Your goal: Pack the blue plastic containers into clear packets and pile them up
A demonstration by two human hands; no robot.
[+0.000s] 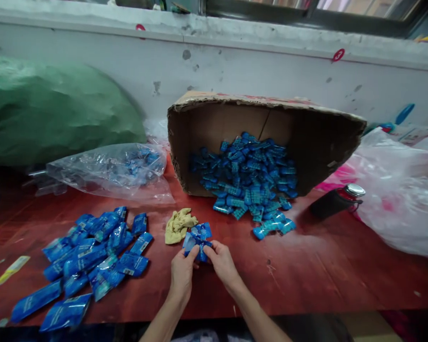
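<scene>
Shiny blue plastic packet (201, 231) front of brown cardboard box (181, 147), left hand (181, 274) + right hand (224, 262) fingers pinching it. Prob partway: glossy blue pouches (87, 259) piled front-left of box, tons of small blue plastic pieces (251, 166) left inside.

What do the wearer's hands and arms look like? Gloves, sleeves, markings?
Left hand and right hand: both bare, no gloves. Left forearm and right forearm: uncovered as far as the frame shows, no sleeves in view. No watch, bracelet or cable visible; no markings I can make out.
</scene>
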